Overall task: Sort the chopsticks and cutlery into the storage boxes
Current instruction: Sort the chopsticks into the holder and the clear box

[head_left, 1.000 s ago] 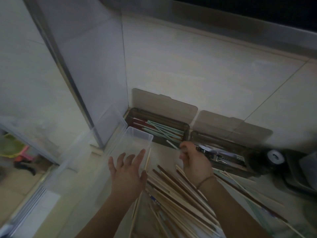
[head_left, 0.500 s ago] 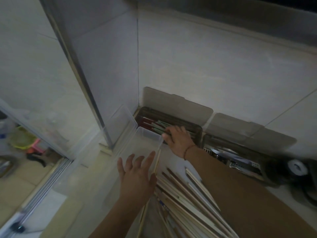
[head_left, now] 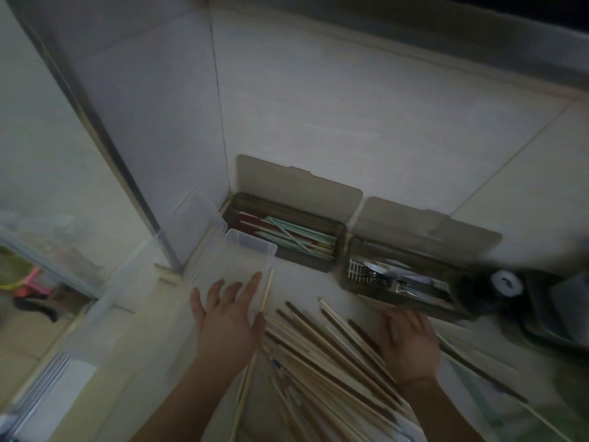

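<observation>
Resting flat, fingers spread, left hand (head_left: 228, 317) beside the chopstick pile (head_left: 322, 355); right hand (head_left: 406, 342) on it, grip unclear.

tiled wall (head_left: 366, 100), tape roll (head_left: 506, 283)

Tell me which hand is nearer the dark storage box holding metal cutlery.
Right. The right hand lies on the wooden chopstick pile just below the dark cutlery box; the left hand rests against the clear plastic box, farther left.
</observation>
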A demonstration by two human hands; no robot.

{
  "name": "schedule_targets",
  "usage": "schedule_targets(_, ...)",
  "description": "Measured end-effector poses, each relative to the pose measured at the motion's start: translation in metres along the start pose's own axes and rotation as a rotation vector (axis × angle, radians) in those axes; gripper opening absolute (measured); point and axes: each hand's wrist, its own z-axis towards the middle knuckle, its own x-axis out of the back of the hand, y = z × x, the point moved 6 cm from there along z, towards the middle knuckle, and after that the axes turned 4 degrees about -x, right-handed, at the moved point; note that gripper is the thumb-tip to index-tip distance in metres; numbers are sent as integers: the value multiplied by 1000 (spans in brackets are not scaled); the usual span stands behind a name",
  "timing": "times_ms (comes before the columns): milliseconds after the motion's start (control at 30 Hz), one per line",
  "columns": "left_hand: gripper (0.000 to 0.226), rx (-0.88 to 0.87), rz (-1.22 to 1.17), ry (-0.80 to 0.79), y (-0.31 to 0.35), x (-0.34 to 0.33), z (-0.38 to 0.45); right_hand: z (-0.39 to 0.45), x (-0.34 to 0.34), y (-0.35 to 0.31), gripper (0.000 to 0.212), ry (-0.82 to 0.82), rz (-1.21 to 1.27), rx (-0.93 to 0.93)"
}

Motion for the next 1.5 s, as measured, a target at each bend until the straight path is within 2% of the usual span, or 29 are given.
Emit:
schedule_targets(133,70,-6,-4,24,0,-1,0,-30,-1,48,48,-150,-120,-156)
schedule_targets(267,70,3,-9,34,0,0,0,-39,3,54,50,-135,-93,-232)
schedule_targets(367,70,9,-4,24,-1,2,-1,-32,-1,46,49,-135,-118,-180)
schedule_targets(433,71,11,0,13,-1,2,-1,-25,-5,37,44,-138,-117,-139)
schedule_targets(533,70,10,7,1,0,3,0,-13,-13,30,14,-163,-101,-147)
schedule_targets(633,70,7,9,-3,-1,2,-1,-10,-23,27,21,-256,-79,-188)
schedule_targets(767,72,11,4,-6,-1,1,-1,-8,-24,26,32,-285,-48,-258)
schedule_targets(867,71,10,4,-10,-2,-1,0,-6,-18,13,17,-260,-139,-155)
schedule_targets(967,71,14,-3,-12,-2,0,1,-8,-8,4,17,-251,-179,-185)
schedule_targets(1033,70,14,3,-9,-1,2,0,-10,-6,2,5,-282,-212,-234)
schedule_targets(1067,69,14,3,-3,0,3,-1,-11,-2,1,9,-270,-222,-251)
schedule_targets(1200,68,11,3,6,1,2,-1,-8,21,-25,10,-142,34,-184)
schedule_targets(1267,69,4,6,5,0,1,0,1,33,-43,17,-113,332,-170)
schedule_targets(1333,69,6,-4,10,0,1,0,13,32,-57,10,-127,609,-195)
schedule_targets(1367,69,7,-4,11,0,1,0,20,30,-65,17,-141,708,-185)
schedule_targets(1433,71,7,1,9,0,0,0,33,25,-79,40,-185,725,-112)
schedule_targets(1500,70,10,10,8,-1,0,0,49,15,-93,41,-272,539,-41)
